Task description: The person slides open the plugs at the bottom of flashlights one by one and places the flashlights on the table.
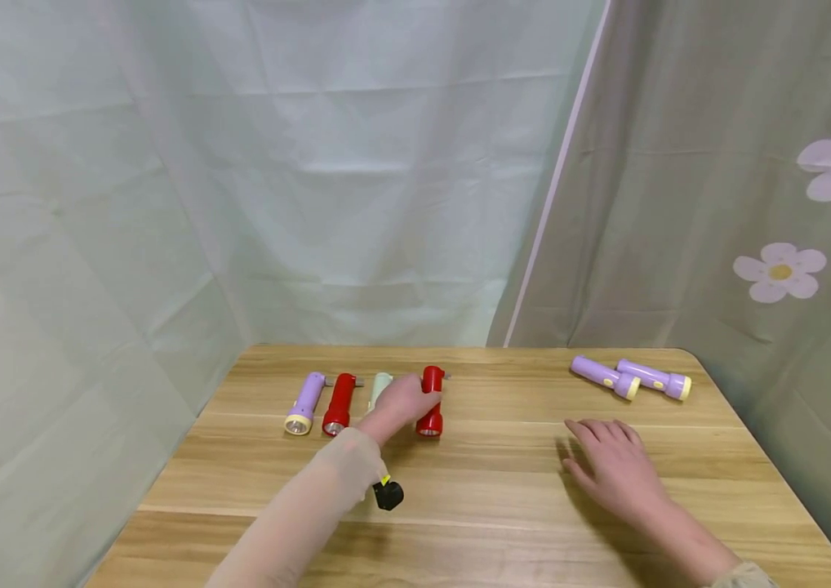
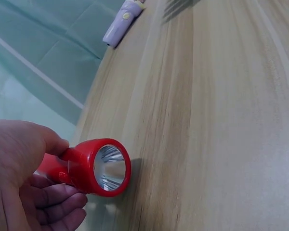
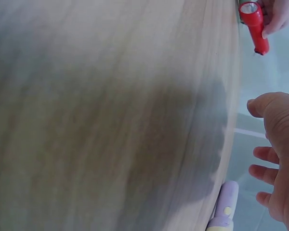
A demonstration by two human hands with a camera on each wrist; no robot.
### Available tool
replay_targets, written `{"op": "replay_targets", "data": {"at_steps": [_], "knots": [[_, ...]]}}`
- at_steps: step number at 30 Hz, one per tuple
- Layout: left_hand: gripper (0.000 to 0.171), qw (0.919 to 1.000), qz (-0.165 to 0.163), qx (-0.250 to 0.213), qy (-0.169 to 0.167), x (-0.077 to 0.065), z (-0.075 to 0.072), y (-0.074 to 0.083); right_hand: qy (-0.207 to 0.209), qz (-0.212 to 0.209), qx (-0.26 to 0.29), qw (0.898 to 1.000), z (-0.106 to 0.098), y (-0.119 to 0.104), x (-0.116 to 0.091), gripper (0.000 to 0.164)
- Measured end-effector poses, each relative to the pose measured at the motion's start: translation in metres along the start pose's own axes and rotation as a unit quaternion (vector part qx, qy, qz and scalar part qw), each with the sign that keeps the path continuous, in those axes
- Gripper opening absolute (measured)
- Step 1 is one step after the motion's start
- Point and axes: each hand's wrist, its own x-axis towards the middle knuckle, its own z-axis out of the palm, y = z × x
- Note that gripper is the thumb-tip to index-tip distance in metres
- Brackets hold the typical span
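My left hand (image 1: 404,400) grips a red flashlight (image 1: 431,416), thumb on one side and fingers curled on the other. In the left wrist view the lens end of this red flashlight (image 2: 106,168) faces the camera. Just left of that hand lies a pale green flashlight (image 1: 380,384), partly hidden by it. Beyond it lie another red flashlight (image 1: 339,404) and a purple flashlight (image 1: 305,404), lens ends toward me. Over the right side of the table my right hand (image 1: 617,465) has its fingers spread, holding nothing. It is nearest to two purple flashlights (image 1: 602,376) at the back right.
The wooden table (image 1: 489,506) meets a pale curtain (image 1: 386,204) at its back edge. A grey curtain with flower prints (image 1: 779,273) hangs at the right. The two purple flashlights at the back right lie against each other. A black wrist device (image 1: 388,494) is on my left wrist.
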Motion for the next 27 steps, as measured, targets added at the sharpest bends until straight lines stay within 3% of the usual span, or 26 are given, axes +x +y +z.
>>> {"op": "replay_targets", "data": {"at_steps": [27], "knots": [[0.03, 0.9985, -0.002, 0.053, -0.015, 0.016, 0.004, -0.001, 0.02, -0.015, 0.001, 1.0, 0.004, -0.002, -0.001, 0.059]]}}
